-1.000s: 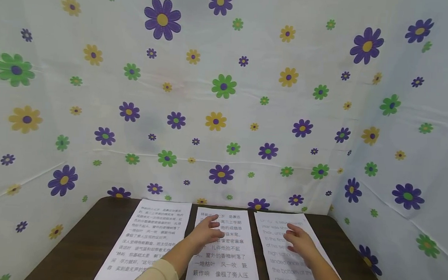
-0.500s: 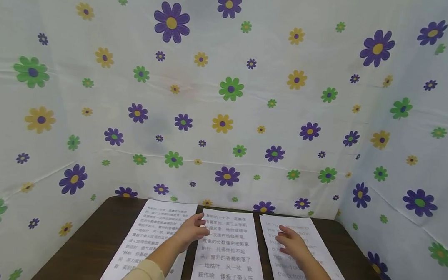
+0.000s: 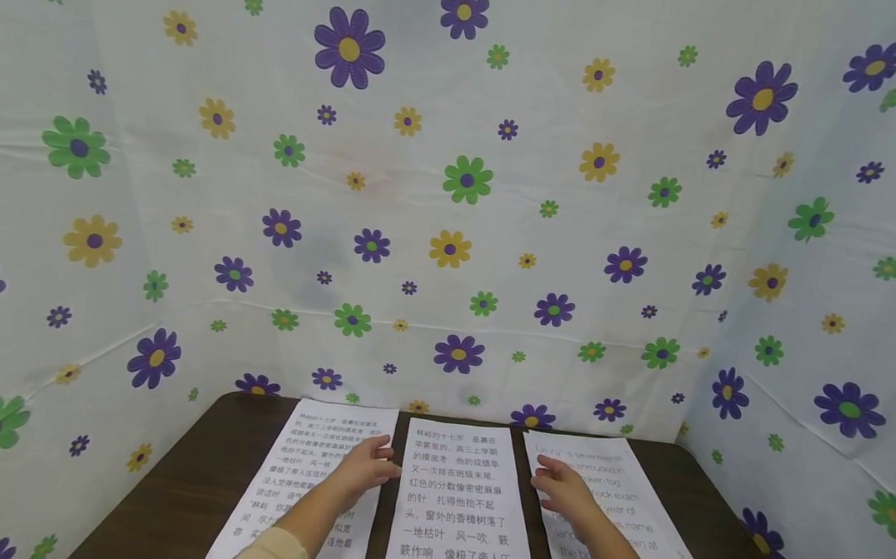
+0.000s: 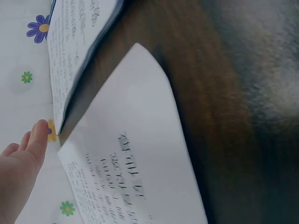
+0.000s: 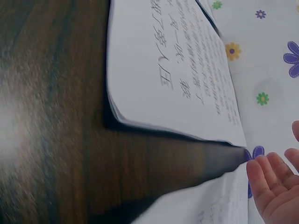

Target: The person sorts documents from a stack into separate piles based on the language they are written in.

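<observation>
Three sheets of printed paper lie side by side on a dark brown table. In the head view my left hand [image 3: 362, 474] hovers over the right part of the left sheet [image 3: 266, 488], which has Chinese text. Its fingers are relaxed and hold nothing. My right hand [image 3: 565, 491] is over the left part of the right sheet [image 3: 648, 522], printed in English, fingers loosely bent around nothing. Between the hands lies the middle sheet [image 3: 453, 496], in larger Chinese characters. The right wrist view shows the fingers [image 5: 268, 172] apart from the middle sheet's edge.
The table [image 3: 162, 475] has dark wood grain and reflects light near its front. A white cloth [image 3: 422, 195] with purple, green and yellow flowers hangs behind it and along both sides. Narrow strips of tabletop show between the sheets.
My left hand has moved left, from the middle sheet to over the left sheet. My right hand has shifted slightly left over the right sheet. The head view has turned a little left.
</observation>
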`<state>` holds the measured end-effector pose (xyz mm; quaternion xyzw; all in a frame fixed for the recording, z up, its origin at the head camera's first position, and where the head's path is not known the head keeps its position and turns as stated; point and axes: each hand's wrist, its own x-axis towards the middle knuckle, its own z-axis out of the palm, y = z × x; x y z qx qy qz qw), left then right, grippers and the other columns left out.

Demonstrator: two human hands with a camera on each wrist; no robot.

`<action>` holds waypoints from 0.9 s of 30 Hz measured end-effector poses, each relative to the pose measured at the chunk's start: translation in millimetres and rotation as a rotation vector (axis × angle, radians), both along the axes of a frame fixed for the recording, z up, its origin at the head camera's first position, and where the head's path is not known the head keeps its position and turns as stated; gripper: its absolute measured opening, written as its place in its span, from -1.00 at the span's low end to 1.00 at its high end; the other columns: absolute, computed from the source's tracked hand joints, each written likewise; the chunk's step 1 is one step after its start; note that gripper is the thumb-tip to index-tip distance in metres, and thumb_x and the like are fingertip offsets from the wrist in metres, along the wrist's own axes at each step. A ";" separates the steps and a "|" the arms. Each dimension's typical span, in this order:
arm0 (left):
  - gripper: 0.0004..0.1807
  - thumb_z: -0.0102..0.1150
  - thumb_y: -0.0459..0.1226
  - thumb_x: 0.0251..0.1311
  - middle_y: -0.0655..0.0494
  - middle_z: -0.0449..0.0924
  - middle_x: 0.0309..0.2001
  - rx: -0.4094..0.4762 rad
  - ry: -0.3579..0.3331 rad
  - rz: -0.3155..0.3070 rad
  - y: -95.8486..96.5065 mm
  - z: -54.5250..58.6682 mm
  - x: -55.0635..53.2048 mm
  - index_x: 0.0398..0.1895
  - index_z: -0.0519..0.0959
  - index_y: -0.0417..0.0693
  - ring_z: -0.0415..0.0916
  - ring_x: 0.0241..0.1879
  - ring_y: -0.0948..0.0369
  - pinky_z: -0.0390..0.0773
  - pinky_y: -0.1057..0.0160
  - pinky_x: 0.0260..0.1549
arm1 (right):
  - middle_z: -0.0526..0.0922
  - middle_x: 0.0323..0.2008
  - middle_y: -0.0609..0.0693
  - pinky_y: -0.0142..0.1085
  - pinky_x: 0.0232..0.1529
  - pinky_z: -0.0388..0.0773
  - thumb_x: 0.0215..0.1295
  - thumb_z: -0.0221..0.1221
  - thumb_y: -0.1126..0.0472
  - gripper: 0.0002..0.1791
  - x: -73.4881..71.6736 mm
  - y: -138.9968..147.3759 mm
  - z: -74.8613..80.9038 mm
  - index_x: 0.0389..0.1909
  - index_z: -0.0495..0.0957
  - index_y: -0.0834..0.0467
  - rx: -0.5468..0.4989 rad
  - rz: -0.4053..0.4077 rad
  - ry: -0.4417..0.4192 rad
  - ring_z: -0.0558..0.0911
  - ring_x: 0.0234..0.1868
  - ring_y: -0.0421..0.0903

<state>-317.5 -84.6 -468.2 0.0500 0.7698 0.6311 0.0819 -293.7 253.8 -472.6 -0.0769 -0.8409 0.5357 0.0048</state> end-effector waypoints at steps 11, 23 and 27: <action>-0.12 0.22 -0.40 0.02 -0.54 0.24 0.30 0.011 -0.062 -0.057 -0.9 -15.8 2.1 0.41 0.06 -0.53 0.42 0.22 -0.27 0.56 -0.05 0.14 | 0.42 0.21 0.47 -0.05 -0.07 0.69 0.26 0.16 0.25 -0.35 0.8 -14.1 -9.2 0.33 0.28 0.43 -0.014 0.038 -0.043 0.53 0.18 0.32; -0.15 0.19 -0.36 0.10 -0.60 0.14 0.32 0.016 -0.154 -0.082 5.7 -20.8 7.3 0.39 0.02 -0.58 0.36 0.26 -0.31 0.61 0.00 0.09 | 0.43 0.19 0.47 -0.07 -0.11 0.69 0.23 0.14 0.25 -0.37 3.6 -25.4 -14.7 0.29 0.31 0.46 0.055 0.028 -0.123 0.58 0.09 0.29; -0.18 0.17 -0.36 0.12 -0.61 0.21 0.28 0.018 -0.153 -0.073 7.8 -23.4 6.3 0.37 0.05 -0.61 0.43 0.21 -0.28 0.62 0.00 0.08 | 0.44 0.19 0.46 -0.08 -0.11 0.69 0.23 0.14 0.26 -0.40 3.1 -26.9 -16.9 0.27 0.34 0.46 0.057 0.005 -0.137 0.58 0.08 0.28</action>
